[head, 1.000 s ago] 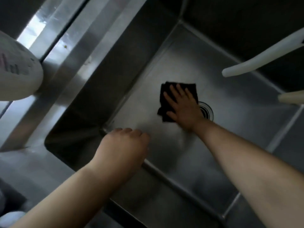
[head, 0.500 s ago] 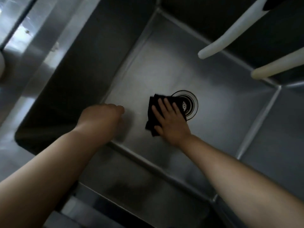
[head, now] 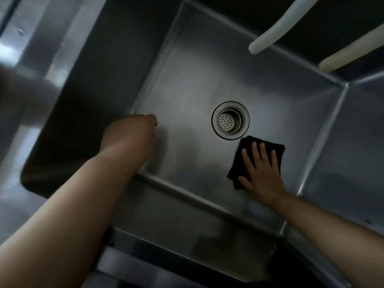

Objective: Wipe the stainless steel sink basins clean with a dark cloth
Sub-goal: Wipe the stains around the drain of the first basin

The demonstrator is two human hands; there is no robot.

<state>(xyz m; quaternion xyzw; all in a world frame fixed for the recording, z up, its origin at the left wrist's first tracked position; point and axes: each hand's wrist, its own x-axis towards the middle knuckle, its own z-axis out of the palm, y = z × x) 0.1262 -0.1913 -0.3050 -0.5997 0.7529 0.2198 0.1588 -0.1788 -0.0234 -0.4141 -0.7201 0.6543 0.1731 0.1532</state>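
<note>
Dim stainless steel fills the view: a deep, square stainless steel sink basin (head: pixel 187 65) seen from above, its flat floor meeting sloped walls at bright seams, with a steel rim and ledge running along the left. Two pale curved tubes (head: pixel 276 28) reach in over the far right corner. Compared with a second ago, the wiping has crossed the floor: the folded dark cloth (head: pixel 245 154) was then on the left of the round perforated drain strainer (head: pixel 230 120) and half a second ago lay over its edge, whereas now it sits just below and to the right of the strainer, which is fully uncovered. The right hand (head: pixel 262 171) has travelled with the cloth and lies flat on it, fingers straight and slightly spread, pressing it against the basin floor near the right wall. The left hand (head: pixel 133 136) has kept its place by the near left corner of the floor; its fingers look curled under and it seems to hold nothing, though the view shows only its back, so whether it touches the steel cannot be told. I judge this to mean the left and middle of the floor have been passed over and the stroke is now working the right side, with the walls, the corners and any other basin probably still to come. Whether the steel is actually cleaner is not readable in this light.
</note>
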